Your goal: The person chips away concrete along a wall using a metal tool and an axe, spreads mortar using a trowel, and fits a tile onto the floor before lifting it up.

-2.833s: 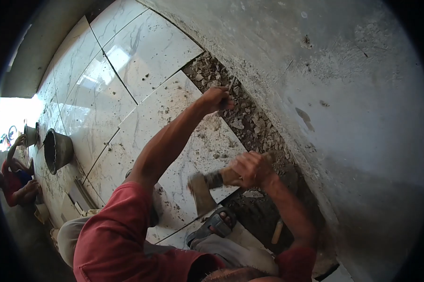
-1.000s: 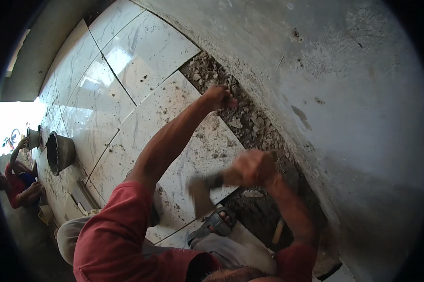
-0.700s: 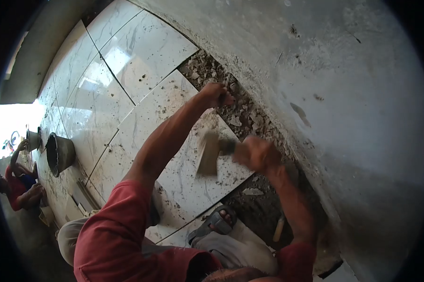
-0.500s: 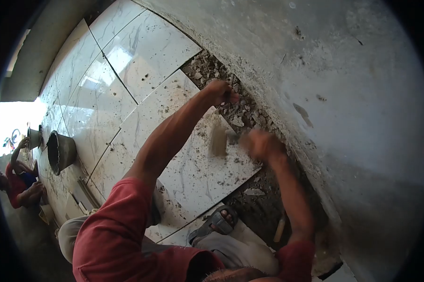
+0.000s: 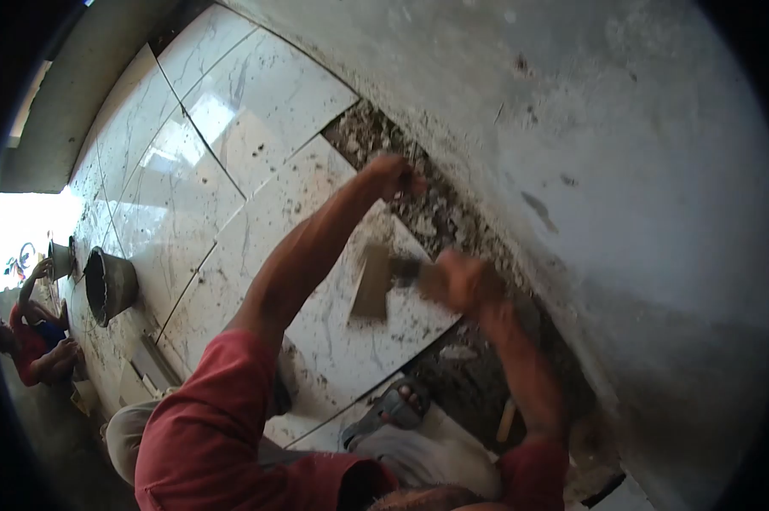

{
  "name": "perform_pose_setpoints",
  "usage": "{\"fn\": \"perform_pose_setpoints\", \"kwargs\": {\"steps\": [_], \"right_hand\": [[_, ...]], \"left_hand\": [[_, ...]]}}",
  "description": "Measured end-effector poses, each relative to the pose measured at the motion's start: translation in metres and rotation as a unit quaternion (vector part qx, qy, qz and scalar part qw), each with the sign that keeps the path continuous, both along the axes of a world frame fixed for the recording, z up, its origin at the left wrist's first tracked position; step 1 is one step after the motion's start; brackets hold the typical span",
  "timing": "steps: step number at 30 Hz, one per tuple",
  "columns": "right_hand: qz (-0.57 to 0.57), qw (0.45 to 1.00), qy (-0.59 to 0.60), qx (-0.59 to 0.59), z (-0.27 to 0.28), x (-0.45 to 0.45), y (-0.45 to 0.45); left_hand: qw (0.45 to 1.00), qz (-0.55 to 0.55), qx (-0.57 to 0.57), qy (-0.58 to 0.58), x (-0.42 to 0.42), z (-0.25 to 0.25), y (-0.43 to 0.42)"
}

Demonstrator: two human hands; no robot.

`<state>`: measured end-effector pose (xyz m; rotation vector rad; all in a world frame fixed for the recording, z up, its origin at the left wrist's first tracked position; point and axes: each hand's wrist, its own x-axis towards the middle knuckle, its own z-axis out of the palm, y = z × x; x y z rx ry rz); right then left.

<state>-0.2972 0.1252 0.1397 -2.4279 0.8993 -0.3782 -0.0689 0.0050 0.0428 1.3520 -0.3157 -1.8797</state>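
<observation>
My right hand point(image 5: 468, 283) is closed round the handle of a hammer point(image 5: 370, 285). The hammer's broad head is blurred and hangs over a white marbled tile point(image 5: 316, 298). Farther up, my left hand point(image 5: 394, 177) is closed at the edge of the rubble strip point(image 5: 435, 213) between tile and wall. Whatever its fingers grip is hidden by the hand and the blur. Crumbs of mortar lie scattered over the tile.
A rough grey wall point(image 5: 606, 170) runs along the right. A black bucket point(image 5: 112, 286) stands on the tiles at left, and a co-worker in red point(image 5: 35, 341) sits beyond it. Near my sandalled foot point(image 5: 397, 404), a wooden-handled tool point(image 5: 507, 420) lies in the dirt.
The hammer head has swung left and down, away from my left hand, and looks more tilted. My left hand has shifted slightly downward in the view, still closed.
</observation>
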Motion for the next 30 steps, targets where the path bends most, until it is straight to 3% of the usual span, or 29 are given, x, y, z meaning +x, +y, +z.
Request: {"fn": "perform_pose_setpoints", "kwargs": {"steps": [3,4,5,6,9,11,14,15,16,17,19,20,21,23,25,26,27,29,30], "right_hand": [[0.161,0.957,-0.173,-0.167,0.021,0.02,0.016],[0.16,0.958,-0.175,-0.163,0.0,0.013,0.005],[0.021,0.997,-0.055,-0.058,-0.036,-0.002,-0.017],[-0.118,0.99,0.069,0.045,-0.037,-0.004,-0.031],[-0.103,0.991,0.082,0.036,-0.024,-0.009,-0.009],[0.052,0.997,-0.05,-0.032,-0.005,-0.001,0.013],[0.126,0.957,-0.197,-0.173,0.009,0.012,0.005],[0.023,0.997,-0.075,-0.024,-0.023,-0.003,-0.016],[-0.081,0.988,0.052,0.12,-0.038,-0.013,-0.03],[-0.082,0.988,0.053,0.118,-0.033,-0.014,-0.026],[-0.192,0.969,0.08,0.133,-0.014,-0.008,-0.02],[-0.125,0.981,0.084,0.121,-0.002,-0.009,-0.006],[-0.038,0.999,0.001,0.039,-0.001,-0.004,0.004],[0.101,0.975,-0.135,-0.147,0.007,0.009,0.023],[0.149,0.974,-0.118,-0.121,0.001,0.006,0.003],[0.004,1.0,-0.008,-0.023,-0.029,-0.007,-0.021],[-0.141,0.982,0.101,0.071,-0.026,-0.007,-0.036],[-0.141,0.983,0.081,0.081,-0.02,-0.008,-0.032],[-0.144,0.98,0.071,0.117,-0.006,-0.008,-0.01]], "left_hand": [[0.999,0.02,0.002,0.026,0.005,-0.006,-0.004],[0.999,0.012,-0.015,0.035,0.006,-0.012,-0.004],[0.999,0.011,-0.011,0.035,0.006,-0.019,-0.002],[0.999,0.016,-0.013,0.049,0.005,-0.021,-0.004],[0.998,0.018,-0.015,0.055,0.011,-0.023,-0.015],[0.998,0.014,-0.014,0.054,0.005,-0.02,-0.02],[0.998,0.027,-0.005,0.061,0.007,-0.014,-0.005],[0.998,0.026,0.003,0.053,0.006,-0.012,-0.004],[0.999,0.025,0.003,0.046,0.005,-0.008,-0.006],[0.999,0.024,0.001,0.047,0.003,-0.013,-0.005],[0.996,0.052,-0.029,0.072,0.009,-0.024,-0.01],[0.996,0.052,-0.02,0.074,0.006,-0.03,-0.004],[0.997,0.03,-0.027,0.059,0.007,-0.023,-0.017],[0.999,0.01,-0.009,0.044,0.006,-0.024,-0.008],[0.999,0.01,-0.003,0.052,0.006,-0.017,-0.011],[0.998,0.019,0.004,0.065,0.008,-0.02,-0.011],[0.998,0.019,-0.003,0.066,0.006,-0.014,-0.01],[0.999,0.018,-0.002,0.033,0.007,-0.005,-0.012],[0.995,-0.073,-0.048,-0.044,0.005,-0.003,-0.011]]}}
